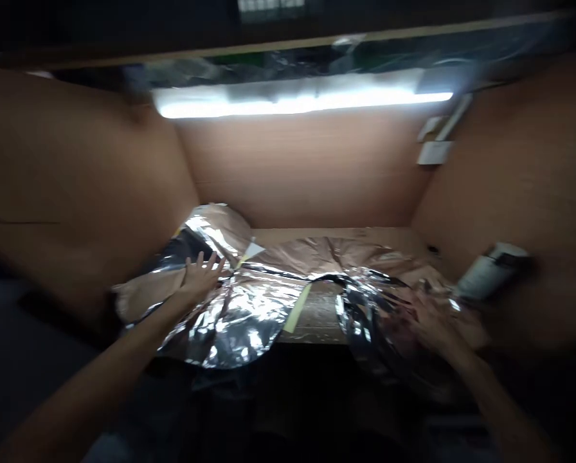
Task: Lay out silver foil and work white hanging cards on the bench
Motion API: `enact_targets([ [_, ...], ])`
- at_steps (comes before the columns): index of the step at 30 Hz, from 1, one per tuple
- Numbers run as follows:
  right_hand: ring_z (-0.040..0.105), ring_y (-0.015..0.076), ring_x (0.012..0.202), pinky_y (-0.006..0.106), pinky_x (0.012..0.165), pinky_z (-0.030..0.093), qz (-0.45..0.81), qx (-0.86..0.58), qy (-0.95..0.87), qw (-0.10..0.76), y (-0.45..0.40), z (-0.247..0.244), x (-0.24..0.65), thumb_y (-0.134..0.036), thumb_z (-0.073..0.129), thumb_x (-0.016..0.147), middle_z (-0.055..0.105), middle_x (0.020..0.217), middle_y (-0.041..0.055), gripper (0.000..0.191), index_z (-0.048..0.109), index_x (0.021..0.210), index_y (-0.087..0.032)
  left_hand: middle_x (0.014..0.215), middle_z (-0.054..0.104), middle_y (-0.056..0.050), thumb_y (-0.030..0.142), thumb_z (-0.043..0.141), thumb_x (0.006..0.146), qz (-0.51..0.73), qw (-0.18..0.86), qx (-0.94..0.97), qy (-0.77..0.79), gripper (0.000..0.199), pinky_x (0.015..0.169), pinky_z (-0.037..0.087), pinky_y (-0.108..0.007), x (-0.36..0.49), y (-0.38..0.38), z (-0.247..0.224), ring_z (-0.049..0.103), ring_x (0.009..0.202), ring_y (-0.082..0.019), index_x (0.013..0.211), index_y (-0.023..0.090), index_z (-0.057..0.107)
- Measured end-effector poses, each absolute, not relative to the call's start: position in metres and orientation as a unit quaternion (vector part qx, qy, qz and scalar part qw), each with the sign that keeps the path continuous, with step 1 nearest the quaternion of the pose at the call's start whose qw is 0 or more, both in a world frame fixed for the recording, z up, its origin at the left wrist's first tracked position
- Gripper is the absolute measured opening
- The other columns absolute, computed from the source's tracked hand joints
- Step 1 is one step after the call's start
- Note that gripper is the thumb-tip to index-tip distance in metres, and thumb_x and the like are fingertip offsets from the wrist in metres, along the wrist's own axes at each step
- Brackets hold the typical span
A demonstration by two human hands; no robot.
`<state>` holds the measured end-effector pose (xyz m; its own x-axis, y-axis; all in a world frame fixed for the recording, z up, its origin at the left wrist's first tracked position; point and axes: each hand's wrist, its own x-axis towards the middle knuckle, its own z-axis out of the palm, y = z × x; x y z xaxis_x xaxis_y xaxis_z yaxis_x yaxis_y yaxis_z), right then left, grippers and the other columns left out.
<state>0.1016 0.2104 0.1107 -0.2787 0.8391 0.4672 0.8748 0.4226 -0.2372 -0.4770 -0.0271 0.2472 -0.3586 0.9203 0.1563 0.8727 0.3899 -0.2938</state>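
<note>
Crumpled silver foil sheeting (249,321) spreads over a wooden work surface (321,315), part of it hanging past the front edge. My left hand (204,276) lies on the left part of the foil with its fingers spread, holding nothing. On the right, my right hand (425,315) rests at darker, folded foil (369,315); its fingers are blurred, and whether they pinch the foil is unclear. Pale yellow strips show near the middle, one (297,308) at the front edge and another beside a small white triangular piece (254,249).
Wooden panels enclose the left, back (302,167) and right sides. A lit tube lamp (302,103) runs across the top of the back panel. A pale cylindrical object (485,273) is by the right panel, below a white switch box (434,153).
</note>
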Motion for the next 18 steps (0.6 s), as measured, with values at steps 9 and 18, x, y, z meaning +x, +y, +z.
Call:
enact_targets([
  [9, 0.044, 0.0422, 0.135, 0.053, 0.112, 0.038, -0.016, -0.722, -0.557, 0.41, 0.143, 0.113, 0.179, -0.068, 0.055, 0.086, 0.044, 0.149, 0.0235, 0.095, 0.043, 0.153, -0.001, 0.169, 0.001, -0.012, 0.052, 0.087, 0.069, -0.057, 0.221, -0.832, -0.506, 0.124, 0.124, 0.025, -0.048, -0.239, 0.018, 0.159, 0.005, 0.156, -0.037, 0.167, 0.021, 0.017],
  [18, 0.068, 0.0248, 0.107, 0.027, 0.087, 0.058, 0.673, -0.454, -0.164, 0.56, 0.094, 0.067, 0.133, -0.034, 0.093, 0.058, 0.072, 0.111, 0.012, 0.053, 0.074, 0.099, -0.008, 0.169, -0.003, 0.006, 0.04, 0.04, 0.105, -0.062, 0.151, -0.874, -0.458, 0.069, 0.113, 0.033, -0.06, -0.142, 0.096, 0.111, 0.006, 0.155, -0.04, 0.167, 0.038, 0.009],
])
